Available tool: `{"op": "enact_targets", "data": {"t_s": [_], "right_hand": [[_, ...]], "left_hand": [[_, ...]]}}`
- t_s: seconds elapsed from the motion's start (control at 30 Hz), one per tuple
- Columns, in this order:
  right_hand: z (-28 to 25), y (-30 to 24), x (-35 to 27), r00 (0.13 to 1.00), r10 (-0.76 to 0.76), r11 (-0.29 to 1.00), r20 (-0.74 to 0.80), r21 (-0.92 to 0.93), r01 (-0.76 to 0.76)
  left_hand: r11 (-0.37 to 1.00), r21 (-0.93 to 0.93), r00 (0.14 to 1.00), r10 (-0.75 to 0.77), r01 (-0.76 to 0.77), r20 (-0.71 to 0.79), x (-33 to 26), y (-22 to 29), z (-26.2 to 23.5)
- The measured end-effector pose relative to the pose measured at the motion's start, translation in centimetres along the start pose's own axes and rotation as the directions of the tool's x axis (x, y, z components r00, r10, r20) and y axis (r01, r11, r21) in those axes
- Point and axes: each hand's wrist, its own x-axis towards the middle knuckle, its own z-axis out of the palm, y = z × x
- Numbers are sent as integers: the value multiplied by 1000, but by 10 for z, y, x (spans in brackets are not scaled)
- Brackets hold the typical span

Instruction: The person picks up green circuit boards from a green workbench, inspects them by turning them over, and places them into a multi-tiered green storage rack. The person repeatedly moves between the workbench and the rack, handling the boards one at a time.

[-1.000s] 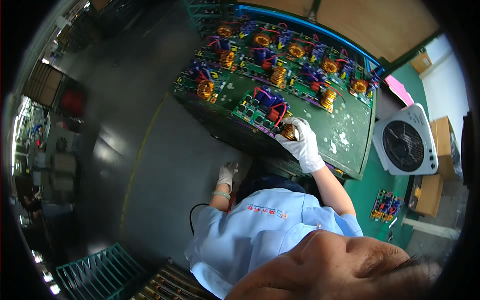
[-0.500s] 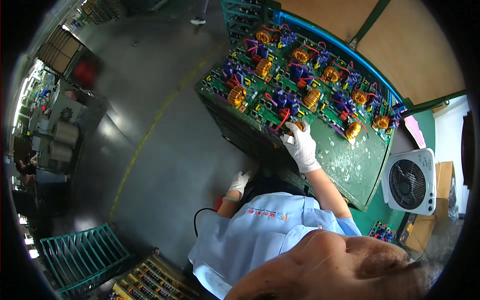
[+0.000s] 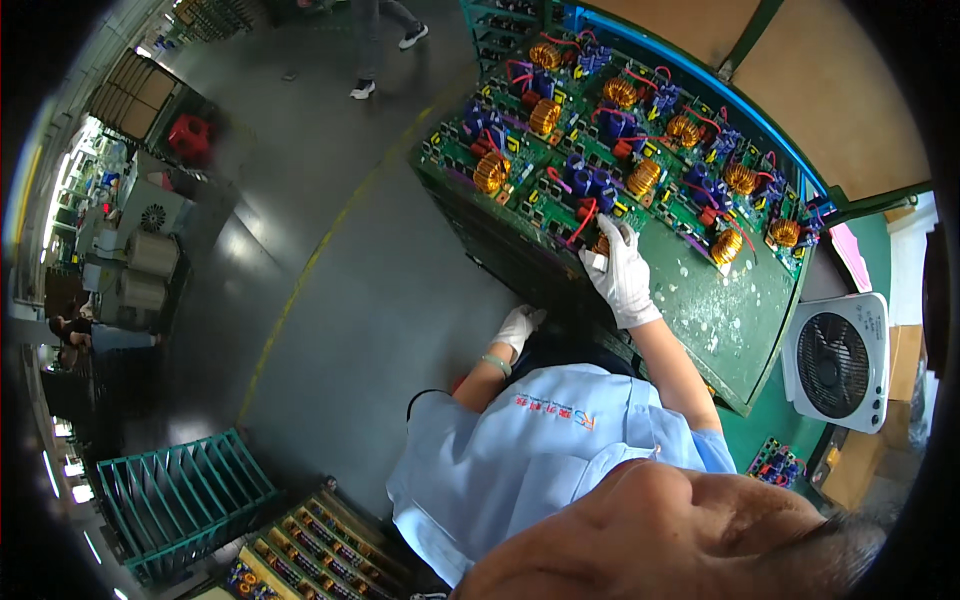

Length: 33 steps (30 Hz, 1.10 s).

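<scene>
My right hand (image 3: pixel 622 278), in a white glove, reaches over the near edge of a green workbench cabinet (image 3: pixel 725 335). Its fingers are closed at the coil end of a green circuit board (image 3: pixel 548 212), covering part of the copper coil (image 3: pixel 601 246). That board carries dark blue capacitors (image 3: pixel 590 182) and a red wire (image 3: pixel 582 228). Several similar boards with copper coils (image 3: pixel 641 178) lie close together behind and beside it. My left hand (image 3: pixel 518 328), also gloved, hangs low beside the cabinet, fingers loosely apart and nothing visible in them.
A box fan (image 3: pixel 836 362) stands to the right, with cardboard (image 3: pixel 905 375) beside it. Another board (image 3: pixel 775 463) lies on the green surface below. At lower left are a green rack (image 3: pixel 185 500) and a tray of parts (image 3: pixel 320 550). A person's legs (image 3: pixel 368 45) are on the floor beyond.
The whole view has shifted slightly, moving the bench right and down. My right hand stays at the same board. The walking person in the background shows more of both legs.
</scene>
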Motion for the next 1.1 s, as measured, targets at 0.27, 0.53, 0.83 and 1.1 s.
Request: {"op": "enact_targets", "data": {"t_s": [0.27, 0.53, 0.83, 1.1], "right_hand": [[7, 12, 0, 999, -45, 999, 6, 2, 45], [-2, 2, 7, 997, -77, 990, 25, 121, 73], [5, 10, 7, 993, -97, 982, 64, 167, 85], [7, 4, 13, 990, -127, 975, 66, 191, 112]], "left_hand": [[999, -53, 1000, -4, 5, 5, 0, -6, 16], [973, -226, 999, 27, -37, -44, -5, -12, 20], [957, -289, 999, 19, -32, -47, 1, -29, 15], [984, -179, 1000, 3, -3, -2, -3, -27, 11]]}}
